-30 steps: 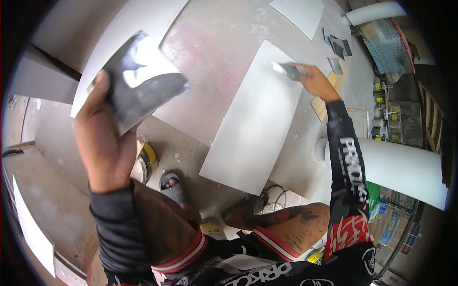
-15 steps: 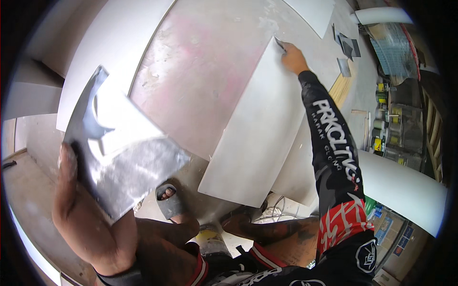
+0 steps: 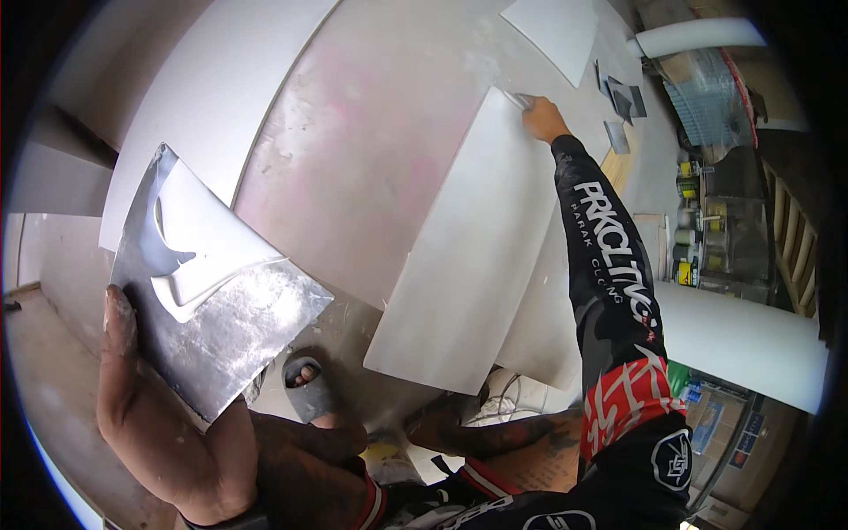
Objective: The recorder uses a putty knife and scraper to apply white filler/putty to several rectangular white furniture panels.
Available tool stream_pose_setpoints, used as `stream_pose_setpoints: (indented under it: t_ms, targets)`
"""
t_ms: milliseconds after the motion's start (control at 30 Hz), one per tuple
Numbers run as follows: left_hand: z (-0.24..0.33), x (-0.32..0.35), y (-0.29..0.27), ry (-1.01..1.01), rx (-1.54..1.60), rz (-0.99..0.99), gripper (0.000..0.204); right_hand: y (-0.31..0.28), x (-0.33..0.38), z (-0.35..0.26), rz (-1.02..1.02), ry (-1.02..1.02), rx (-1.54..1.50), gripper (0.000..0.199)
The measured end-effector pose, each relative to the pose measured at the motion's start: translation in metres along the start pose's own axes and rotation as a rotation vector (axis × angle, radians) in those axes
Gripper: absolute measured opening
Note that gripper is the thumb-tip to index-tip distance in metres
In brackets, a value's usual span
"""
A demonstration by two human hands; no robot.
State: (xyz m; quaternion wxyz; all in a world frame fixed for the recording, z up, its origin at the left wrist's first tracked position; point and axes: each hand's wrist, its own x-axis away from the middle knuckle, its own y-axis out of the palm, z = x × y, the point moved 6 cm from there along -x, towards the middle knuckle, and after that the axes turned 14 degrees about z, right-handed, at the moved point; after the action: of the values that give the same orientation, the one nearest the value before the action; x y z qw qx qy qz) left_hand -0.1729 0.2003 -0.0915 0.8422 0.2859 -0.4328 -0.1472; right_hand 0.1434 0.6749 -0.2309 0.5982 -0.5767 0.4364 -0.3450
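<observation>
My left hand (image 3: 122, 340) supports a thin metal plate (image 3: 208, 353) from below, thumb along its left edge. A smooth mound of white putty (image 3: 216, 243) lies on the plate. At the far end of a long white board (image 3: 459, 256), my right hand (image 3: 545, 119) is closed on a putty scraper (image 3: 514, 100). The scraper's blade is at the board's far edge, seen nearly edge-on. My fingers hide most of its grip. The board lies flat on a pale, pink-stained work surface (image 3: 358, 185).
Another white panel (image 3: 194, 106) lies left, and a white sheet (image 3: 556, 31) at the far right. Several dark flat pieces (image 3: 623, 99) rest beyond my right arm. Cans (image 3: 687, 185) and a white roll (image 3: 742, 344) stand right. My sandalled foot (image 3: 306, 389) is below the board.
The scraper in my right hand has shifted right along the board's far edge, away from its corner. The plate in my left hand has dipped and moved slightly left. The whole view has shifted slightly.
</observation>
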Motion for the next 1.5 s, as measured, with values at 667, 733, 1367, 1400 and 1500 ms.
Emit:
stream_pose_setpoints:
  t_ms: [667,733,1367,1400,1500]
  targets:
    - [0.01,-0.001,0.009,-0.015,-0.021,-0.069,0.035,0.012,-0.021,-0.023,-0.096,0.008,-0.149,0.051]
    - [0.015,-0.005,0.008,0.0,-0.022,0.005,0.035,0.013,-0.016,-0.032,-0.124,0.012,-0.189,0.051]
    - [0.013,0.0,0.015,0.016,-0.056,0.017,0.019,-0.005,0.13,-0.109,-0.295,-0.05,-0.337,0.051]
    - [0.011,0.002,0.016,0.008,-0.048,0.009,0.018,-0.007,0.141,-0.108,-0.291,-0.044,-0.333,0.051]
    - [0.01,0.002,0.015,0.017,-0.066,-0.015,0.02,-0.013,0.179,-0.125,-0.26,-0.077,-0.362,0.049]
